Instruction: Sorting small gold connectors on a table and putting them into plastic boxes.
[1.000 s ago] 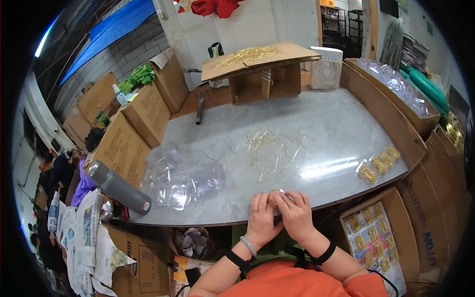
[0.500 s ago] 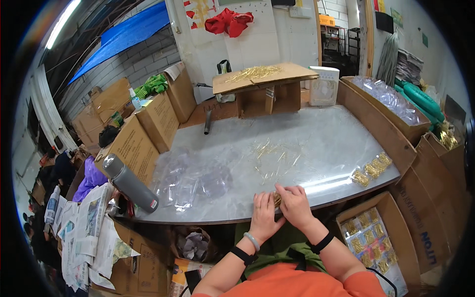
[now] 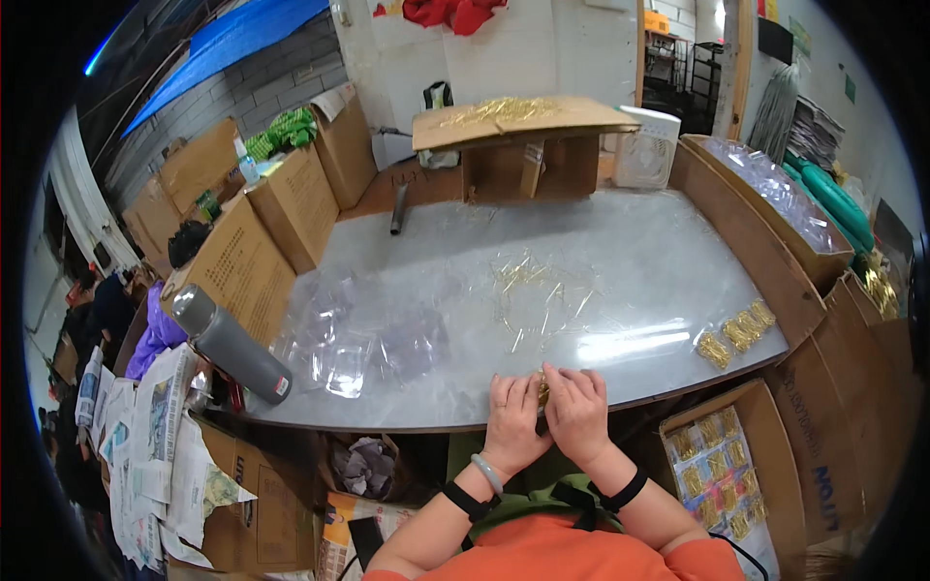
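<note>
At the table's near edge, my left hand (image 3: 513, 421) and my right hand (image 3: 579, 412) come together with fingers closed around a small bundle of thin gold-coloured metal pins (image 3: 543, 391). Only a sliver of it shows between the fingers. Beyond the hands, loose gold pins (image 3: 542, 281) lie scattered on the grey tabletop (image 3: 639, 257). Several gathered gold bundles (image 3: 741, 331) rest in a row near the right edge. To the left are flat transparent plastic packs (image 3: 378, 339).
A grey flask (image 3: 232, 344) stands at the left edge, beside cardboard boxes (image 3: 237, 261). More gold pins lie on a raised cardboard shelf (image 3: 446, 136) at the back. An open carton (image 3: 785, 455) of packed gold bundles sits below right. A dark tube (image 3: 398, 208) lies near the back.
The view has tilted down slightly. Both hands stay together around the bundle, with the right fingers now more upright beside it.
</note>
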Tool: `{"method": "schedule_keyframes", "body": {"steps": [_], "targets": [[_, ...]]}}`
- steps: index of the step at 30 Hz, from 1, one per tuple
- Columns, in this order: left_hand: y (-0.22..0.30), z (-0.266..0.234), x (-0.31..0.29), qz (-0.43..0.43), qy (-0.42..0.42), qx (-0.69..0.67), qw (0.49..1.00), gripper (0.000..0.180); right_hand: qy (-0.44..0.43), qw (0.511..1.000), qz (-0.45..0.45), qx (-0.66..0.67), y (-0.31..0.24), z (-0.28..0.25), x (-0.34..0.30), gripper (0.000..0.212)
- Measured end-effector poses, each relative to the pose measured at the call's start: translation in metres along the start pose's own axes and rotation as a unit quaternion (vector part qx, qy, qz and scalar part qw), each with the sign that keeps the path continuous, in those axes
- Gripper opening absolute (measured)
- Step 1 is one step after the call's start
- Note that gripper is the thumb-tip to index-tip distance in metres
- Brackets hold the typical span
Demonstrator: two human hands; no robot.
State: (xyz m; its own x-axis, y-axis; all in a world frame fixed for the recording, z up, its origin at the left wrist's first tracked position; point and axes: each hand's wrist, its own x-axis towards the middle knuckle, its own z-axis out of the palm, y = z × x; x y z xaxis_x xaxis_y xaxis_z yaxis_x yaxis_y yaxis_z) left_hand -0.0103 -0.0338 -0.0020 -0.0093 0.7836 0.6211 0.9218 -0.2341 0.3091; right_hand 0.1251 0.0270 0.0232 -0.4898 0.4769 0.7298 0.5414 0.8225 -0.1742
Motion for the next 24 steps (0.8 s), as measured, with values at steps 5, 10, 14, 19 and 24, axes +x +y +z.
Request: {"method": "schedule_keyframes", "body": {"steps": [5,10,14,19,24], "targets": [[-0.003,-0.033,0.007,-0.008,-0.051,0.019,0.999,0.087,-0.021,0.997,0.045,0.062,-0.004,-0.005,-0.013,0.058],[-0.013,-0.027,0.004,-0.005,-0.075,-0.023,0.997,0.093,-0.067,0.997,0.031,0.025,-0.006,0.0,-0.02,0.063],[-0.019,-0.029,0.003,-0.016,-0.081,-0.128,0.988,0.11,-0.112,0.993,0.029,0.031,-0.009,-0.007,-0.01,0.067],[-0.031,-0.032,0.002,0.014,-0.11,-0.2,0.973,0.128,-0.141,0.989,0.041,0.035,-0.013,-0.005,0.006,0.072],[-0.028,-0.043,0.007,-0.041,-0.143,-0.32,0.936,0.128,-0.156,0.986,0.049,0.021,-0.011,0.0,0.015,0.08]]}}
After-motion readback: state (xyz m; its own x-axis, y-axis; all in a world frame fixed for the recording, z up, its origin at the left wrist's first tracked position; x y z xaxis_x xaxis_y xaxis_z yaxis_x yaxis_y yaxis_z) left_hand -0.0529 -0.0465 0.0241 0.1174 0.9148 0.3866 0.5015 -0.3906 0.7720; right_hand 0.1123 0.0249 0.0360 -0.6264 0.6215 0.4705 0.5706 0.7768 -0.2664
